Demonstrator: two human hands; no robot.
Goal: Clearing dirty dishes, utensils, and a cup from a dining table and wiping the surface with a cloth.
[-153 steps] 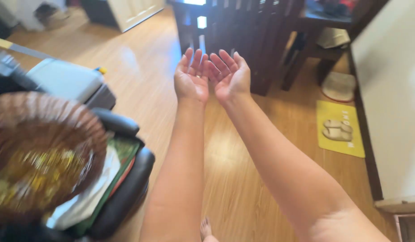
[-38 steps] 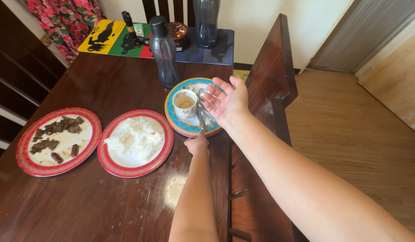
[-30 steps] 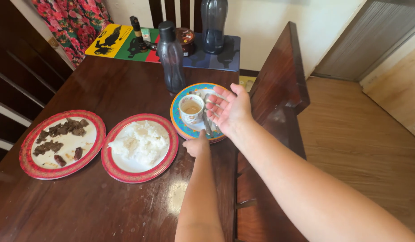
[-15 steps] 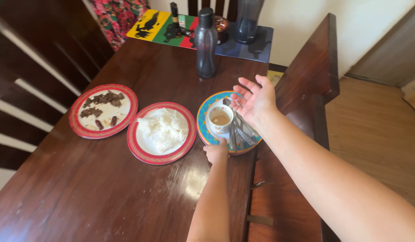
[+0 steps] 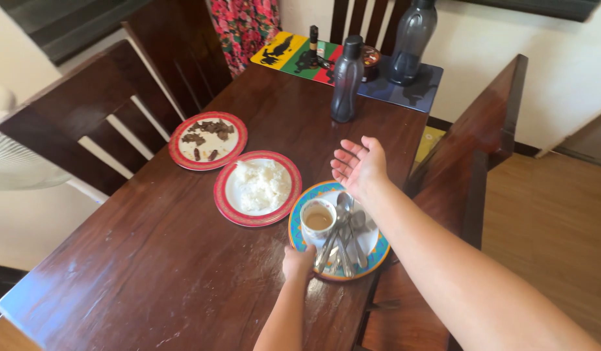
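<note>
Seeing, big to small:
table (image 5: 151, 260): dark wood
blue-rimmed plate (image 5: 299, 240): near edge, holds cup (image 5: 317, 220) and spoons (image 5: 345, 237)
right hand (image 5: 356, 168): spread wide, palm up, above plate
left hand (image 5: 298, 262): gripping plate rim

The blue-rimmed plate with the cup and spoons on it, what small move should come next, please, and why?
Probably bring the right hand down to the far rim of the blue-rimmed plate. The left hand grips only the near rim, and the cup and spoons load it.
</note>
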